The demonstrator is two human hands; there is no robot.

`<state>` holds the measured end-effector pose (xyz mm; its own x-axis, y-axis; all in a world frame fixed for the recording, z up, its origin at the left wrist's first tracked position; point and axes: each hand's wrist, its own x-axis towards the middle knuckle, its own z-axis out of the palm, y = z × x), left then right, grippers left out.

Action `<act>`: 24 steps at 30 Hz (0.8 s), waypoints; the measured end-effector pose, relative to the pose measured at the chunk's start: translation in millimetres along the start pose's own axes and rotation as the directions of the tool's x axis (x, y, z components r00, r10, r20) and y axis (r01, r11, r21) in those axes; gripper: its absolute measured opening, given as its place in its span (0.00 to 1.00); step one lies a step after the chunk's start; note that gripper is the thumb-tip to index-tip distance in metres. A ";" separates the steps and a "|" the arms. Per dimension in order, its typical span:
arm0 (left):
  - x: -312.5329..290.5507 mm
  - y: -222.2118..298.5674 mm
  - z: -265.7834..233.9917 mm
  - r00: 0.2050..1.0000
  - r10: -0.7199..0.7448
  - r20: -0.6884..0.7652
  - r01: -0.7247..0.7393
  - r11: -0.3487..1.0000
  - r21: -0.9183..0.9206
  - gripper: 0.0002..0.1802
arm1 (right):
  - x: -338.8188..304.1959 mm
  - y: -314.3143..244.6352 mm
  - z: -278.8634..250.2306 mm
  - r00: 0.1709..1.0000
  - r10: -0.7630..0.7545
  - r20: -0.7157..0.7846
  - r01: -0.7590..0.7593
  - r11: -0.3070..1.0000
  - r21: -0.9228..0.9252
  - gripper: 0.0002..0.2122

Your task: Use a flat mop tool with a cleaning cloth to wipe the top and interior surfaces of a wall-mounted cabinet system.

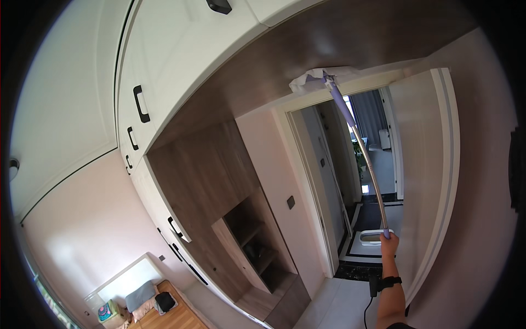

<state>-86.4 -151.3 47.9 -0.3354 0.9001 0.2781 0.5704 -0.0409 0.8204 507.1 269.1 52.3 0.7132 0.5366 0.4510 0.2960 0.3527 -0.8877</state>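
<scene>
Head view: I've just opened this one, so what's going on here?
The person's right hand grips the lower end of a long-handled flat mop, its pale cloth raised to the brown underside of the overhead cabinets, near the doorway. The left hand is out of view. The door stands open.

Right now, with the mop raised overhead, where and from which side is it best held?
I'd hold the mop by its purple lower end, coming from below: it slants long and thin up to the cloth-draped head, leaving that end lowest and within easy reach. The right hand has its grip there.
</scene>
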 end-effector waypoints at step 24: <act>-22.5 -4.4 -4.7 0.987 -0.145 -0.063 0.147 0.989 0.028 0.17 | -146.6 -43.3 113.6 0.915 -0.071 0.397 0.127 0.985 -0.117 0.14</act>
<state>-84.9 -173.4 40.4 -0.4612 0.8674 0.1870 0.5355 0.1041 0.8381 317.5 262.2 35.1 0.3792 0.7705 0.5124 0.4562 0.3261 -0.8280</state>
